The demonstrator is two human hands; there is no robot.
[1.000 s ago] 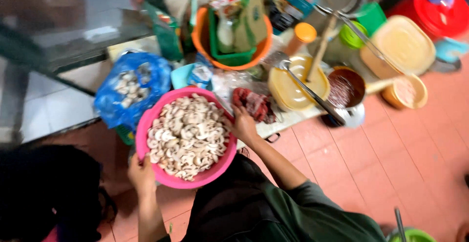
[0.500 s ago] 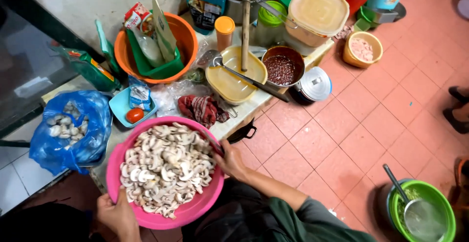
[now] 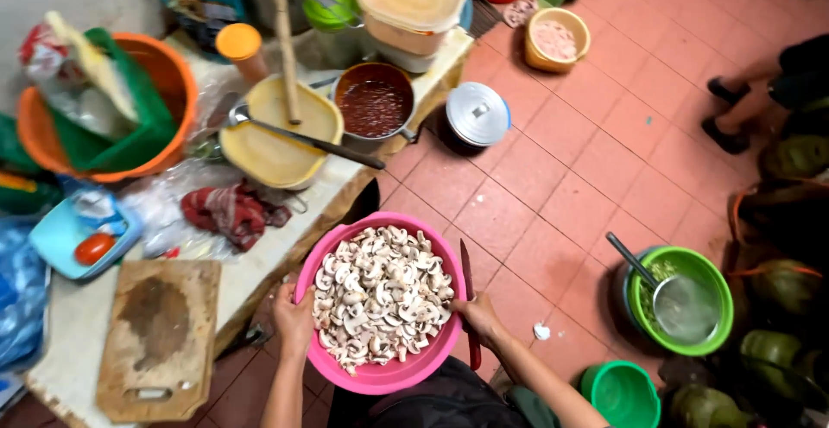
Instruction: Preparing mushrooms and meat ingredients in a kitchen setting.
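A pink plastic basin (image 3: pixel 390 374) full of sliced white mushrooms (image 3: pixel 380 294) is held up over the red tiled floor. My left hand (image 3: pixel 294 317) grips its left rim. My right hand (image 3: pixel 475 316) grips its right rim and also pinches a red-handled knife (image 3: pixel 469 298) against the rim, blade pointing away from me. A worn wooden cutting board (image 3: pixel 160 335) lies on the low counter just left of the basin.
The low counter (image 3: pixel 259 259) holds a red cloth (image 3: pixel 231 210), a yellow bowl with ladle (image 3: pixel 281 130), a pot of red sauce (image 3: pixel 374 101) and an orange tub (image 3: pixel 108 108). On the floor stand a lidded pot (image 3: pixel 477 115) and green basins (image 3: pixel 680 300). Another person's feet (image 3: pixel 730 117) are far right.
The pink basin has come off the counter and now hangs over the floor to the right, both hands still on its rim. The cutting board beneath it is uncovered.
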